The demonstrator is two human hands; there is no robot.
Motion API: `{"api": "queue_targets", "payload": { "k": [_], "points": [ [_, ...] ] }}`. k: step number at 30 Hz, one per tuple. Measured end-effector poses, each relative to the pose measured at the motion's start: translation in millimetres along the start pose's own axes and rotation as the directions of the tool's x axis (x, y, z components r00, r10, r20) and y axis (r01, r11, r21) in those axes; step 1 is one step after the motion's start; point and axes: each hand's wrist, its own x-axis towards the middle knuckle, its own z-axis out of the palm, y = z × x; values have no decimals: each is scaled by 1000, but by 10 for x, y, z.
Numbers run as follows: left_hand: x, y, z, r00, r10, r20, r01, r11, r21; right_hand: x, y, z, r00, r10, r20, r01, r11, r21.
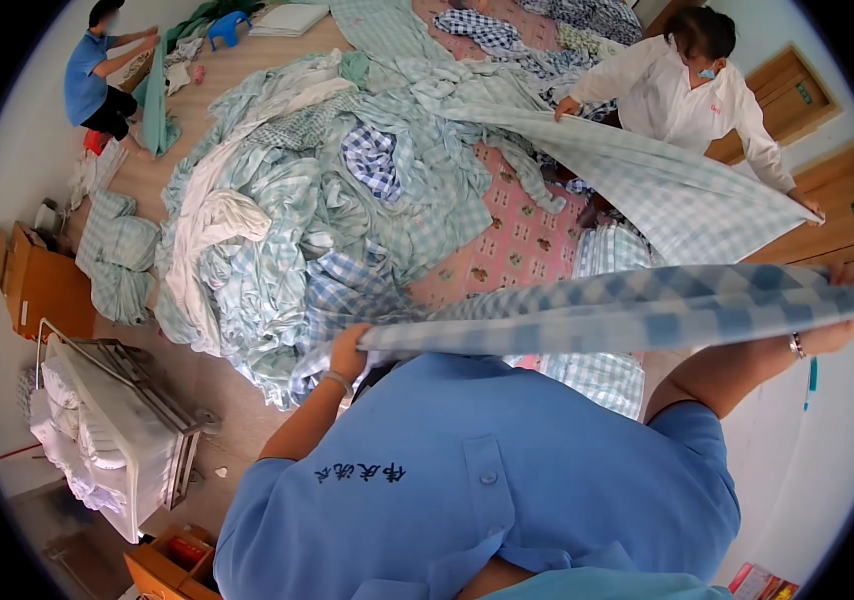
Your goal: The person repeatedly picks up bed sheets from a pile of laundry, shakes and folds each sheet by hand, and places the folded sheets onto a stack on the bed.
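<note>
A blue-and-white checked sheet (587, 312) is stretched in front of my chest, folded over along its length and running up to the right. My left hand (349, 352) is closed on its lower left end, beside the big heap of cloth. At the far right, my right hand (840, 325) grips the other end, raised higher, partly blurred. Just beyond, the pile of pale green checked sheets (287, 190) covers the floor, with a few blue checked pieces and a white cloth (232, 217) among them.
A person in a white jacket (682, 95) spreads a green checked sheet (687, 190) at the right. Another person in blue (87, 80) holds green cloth at the far left. A metal-framed cart (132, 440) and a wooden cabinet (39, 285) stand at the left.
</note>
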Motion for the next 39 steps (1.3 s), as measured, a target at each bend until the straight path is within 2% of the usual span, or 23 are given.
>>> {"api": "queue_targets", "payload": {
  "k": [1, 3, 4, 5, 6, 8, 9, 10, 12, 14, 16, 19, 22, 24, 26, 28, 30, 32, 33, 35, 36, 38, 39],
  "points": [
    [7, -149, 7, 990, -125, -66, 119, 989, -83, 46, -56, 99, 999, 4, -46, 4, 987, 163],
    [100, -327, -14, 941, -274, -201, 244, 956, -163, -176, -20, 521, 809, 124, -575, -346, 891, -295],
    [231, -150, -121, 952, -200, -233, 141, 959, -248, -377, 3, 927, 773, 343, -534, -505, 841, -192],
    [379, -20, -137, 978, -78, -192, 33, 974, -225, -576, 25, 1332, 698, 544, -465, -659, 743, -121],
    [521, 144, -129, 988, 47, -146, -76, 976, -204, -1153, 401, 931, 636, 768, -72, -758, 605, -244],
    [730, 942, -163, 985, 132, 107, -91, 941, -326, -1864, 558, 1544, 67, 893, 445, -763, 334, -554],
    [819, 1328, -171, 967, 188, 172, -131, 945, -299, -1951, 434, 1996, 71, 718, 693, -761, 488, -428],
    [884, 1630, -198, 941, 241, 238, -173, 946, -275, -2180, 368, 2289, 43, 695, 718, -828, 427, -364],
    [935, 1992, -307, 934, 228, 274, -161, 956, -247, -2626, 413, 2530, 198, 697, 689, -866, 453, -210],
    [951, 2041, -308, 928, 215, 305, -149, 963, -226, -2668, 490, 2382, 190, 719, 669, -842, 469, -265],
    [915, 1902, -320, 936, 339, 92, -329, 938, -111, -2593, 482, 2325, 182, 739, 648, -817, 480, -319],
    [805, 1355, -215, 943, 331, 39, -328, 942, -78, -2369, 318, 2331, 18, 668, 744, -853, 398, -337],
    [563, 636, -17, 996, 89, -29, -90, 996, -27, -2253, 220, 2376, 212, 565, 797, -802, 567, -189],
    [366, 251, 28, 988, 28, -152, -30, 999, -10, -2054, 174, 2283, 338, 665, 666, -887, 461, -10],
    [269, 28, -43, 961, -32, -276, 31, 999, -10, -1885, 162, 1929, 304, 817, 490, -933, 360, -21],
    [204, -96, -127, 844, -98, -527, 116, 993, 2, -1628, 228, 1690, 541, 784, 303, -840, 494, 223],
    [207, -120, -222, 831, -84, -550, 136, 989, 54, -1298, 173, 1617, 738, 673, -55, -658, 735, 162],
    [293, -142, -243, 815, -60, -576, 153, 982, 114, -1133, 233, 1376, 804, 584, -111, -562, 808, 175],
    [368, -121, -243, 827, -45, -560, 85, 995, 46, -1095, 296, 1352, 808, 579, -106, -558, 811, 178],
    [520, -54, -245, 880, -155, -449, 37, 965, -260, -1039, 435, 1331, 827, 513, -230, -557, 804, -210],
    [588, 106, -297, 883, -146, -445, 28, 965, -261, -1119, 500, 1325, 835, 535, -130, -538, 742, -400],
    [774, 542, -427, 977, -159, -145, 113, 952, -285, -1477, 590, 1404, 580, 796, 171, -535, 531, -657],
    [852, 934, -509, 998, 18, -61, -29, 980, -198, -1703, 586, 1558, 391, 844, 367, -566, 535, -628]
  ]
}}
